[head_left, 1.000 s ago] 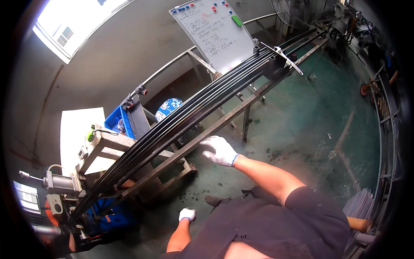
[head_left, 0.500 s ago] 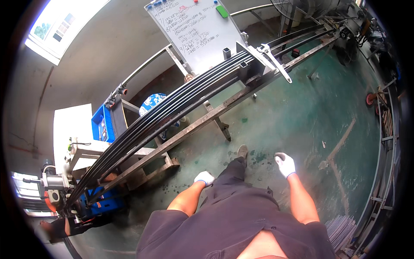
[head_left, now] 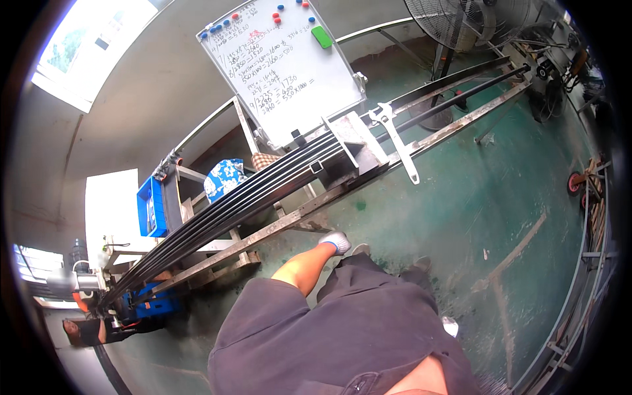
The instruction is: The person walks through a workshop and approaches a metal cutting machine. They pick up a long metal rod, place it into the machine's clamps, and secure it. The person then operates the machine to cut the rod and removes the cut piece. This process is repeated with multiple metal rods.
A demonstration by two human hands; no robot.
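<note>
My left hand (head_left: 337, 242), in a whitish work glove with a greyer finger side, hangs in front of my body below the long metal rack. Its fingers hang loosely and nothing shows in them. A small part of my right hand (head_left: 450, 326), also gloved in white, appears beside my right hip; my shirt hides the rest, fingers included. Above my left hand, dark metal square tubes (head_left: 263, 181) lie lengthwise along the rack (head_left: 296, 216). Near their right end rests a large silver adjustable wrench (head_left: 398, 145) beside a pale metal block (head_left: 361, 139). Neither hand touches them.
Behind the rack stands a whiteboard (head_left: 289, 79) with magnets and a green eraser (head_left: 322, 37). A big fan (head_left: 454, 26) is at the far right. At the left are a blue bin (head_left: 153, 207) and another person (head_left: 85, 331). Shelving (head_left: 589, 263) lines the right side.
The view has shifted closer to the rack, and the wrench appears larger and nearer. My left hand has swung forward; my right hand has dropped back beside my body, mostly out of sight.
</note>
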